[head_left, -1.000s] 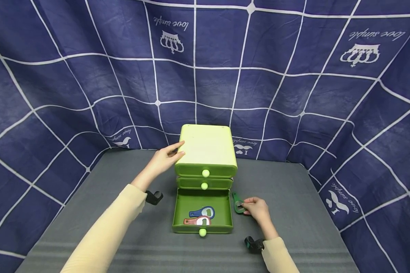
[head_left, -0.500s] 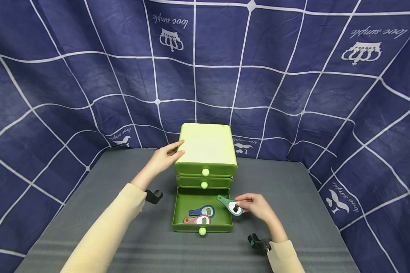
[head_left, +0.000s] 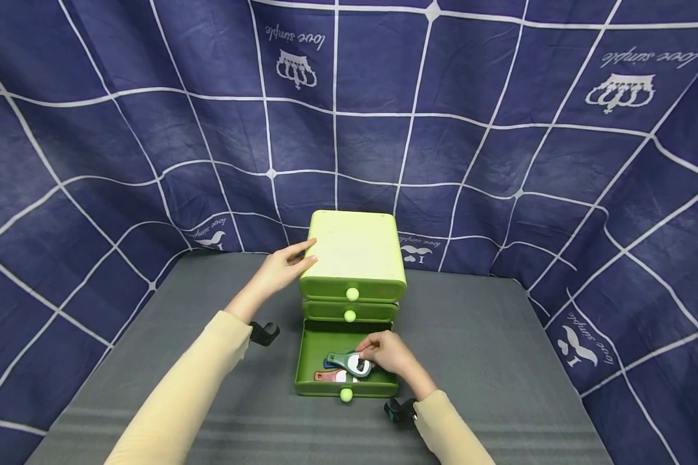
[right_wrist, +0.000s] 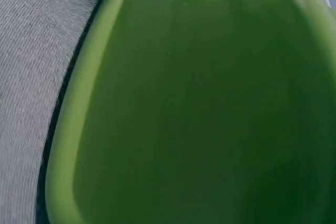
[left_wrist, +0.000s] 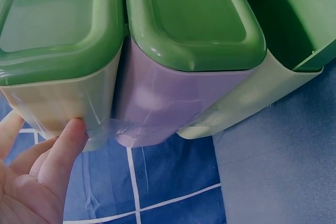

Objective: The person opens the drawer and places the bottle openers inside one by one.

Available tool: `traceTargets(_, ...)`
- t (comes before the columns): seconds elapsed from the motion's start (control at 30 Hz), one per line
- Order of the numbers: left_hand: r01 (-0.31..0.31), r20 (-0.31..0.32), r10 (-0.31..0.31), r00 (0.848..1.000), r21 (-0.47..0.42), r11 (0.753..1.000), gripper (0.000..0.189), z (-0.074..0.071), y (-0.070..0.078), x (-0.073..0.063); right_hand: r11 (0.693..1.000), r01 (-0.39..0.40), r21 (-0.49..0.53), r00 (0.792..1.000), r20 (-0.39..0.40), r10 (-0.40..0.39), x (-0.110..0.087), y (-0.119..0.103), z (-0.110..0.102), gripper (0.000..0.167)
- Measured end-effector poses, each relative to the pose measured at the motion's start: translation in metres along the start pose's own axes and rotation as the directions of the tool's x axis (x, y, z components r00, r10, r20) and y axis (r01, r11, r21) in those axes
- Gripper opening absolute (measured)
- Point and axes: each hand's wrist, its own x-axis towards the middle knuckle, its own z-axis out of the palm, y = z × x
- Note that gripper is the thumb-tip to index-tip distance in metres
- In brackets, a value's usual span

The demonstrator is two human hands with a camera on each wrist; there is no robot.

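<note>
My right hand pinches the round end of a green bottle opener over the pulled-out bottom drawer of a small cabinet. Beneath it lie a blue bottle opener, mostly covered, and a red bottle opener. My left hand rests against the left side of the cabinet's pale yellow-green top unit. Up close in the left wrist view, the left hand has its thumb on that unit's wall. A green drawer front fills the right wrist view, and the right hand is out of sight there.
The top drawer and middle drawer are closed, each with a round pale knob. A purple middle unit shows in the left wrist view. Grey cloth covers the table, and a blue checked curtain hangs behind.
The green bottle opener was on the table right of the drawer. My right hand has lifted it and carried it left over the other openers. The left hand stays put.
</note>
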Motion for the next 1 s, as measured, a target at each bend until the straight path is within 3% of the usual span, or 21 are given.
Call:
traceTargets(0.27,-0.006,0.002,0.006,1.0,-0.007,1.0,0.055,-0.001,0.003,-0.001,0.979,0.068,-0.191,0.998,0.0,-0.069,0.008,-0.008,0.013,0.005)
traceTargets(0.47,0.003,0.004,-0.003,1.0,0.009,1.0,0.055,-0.002,0.004,-0.001,0.966,0.072,-0.247,0.992,-0.079,-0.094,0.005,-0.007,0.021,0.006)
traceTargets(0.6,0.011,0.006,-0.011,1.0,0.024,1.0,0.055,-0.001,0.004,-0.001,0.967,0.067,-0.246,0.984,-0.145,-0.105,-0.007,-0.013,0.021,0.007)
traceTargets(0.73,0.005,0.003,-0.005,1.0,0.033,0.999,0.054,-0.001,0.003,0.0,0.988,0.051,-0.144,0.97,-0.227,-0.083,-0.027,-0.022,0.019,0.007)
traceTargets(0.83,0.001,-0.002,-0.001,1.0,0.029,1.0,0.053,-0.001,0.005,0.0,0.998,0.028,0.052,0.975,-0.219,-0.016,-0.041,-0.029,0.016,0.015)
traceTargets(0.9,0.002,-0.003,-0.002,1.0,0.027,1.0,0.053,-0.002,0.005,0.0,0.981,-0.001,0.193,0.986,-0.163,0.033,-0.05,-0.031,0.015,0.022)
traceTargets(1.0,0.006,-0.001,-0.006,1.0,0.029,1.0,0.053,-0.002,0.005,0.0,0.932,-0.048,0.359,0.995,-0.068,0.078,-0.062,-0.03,0.016,0.028)
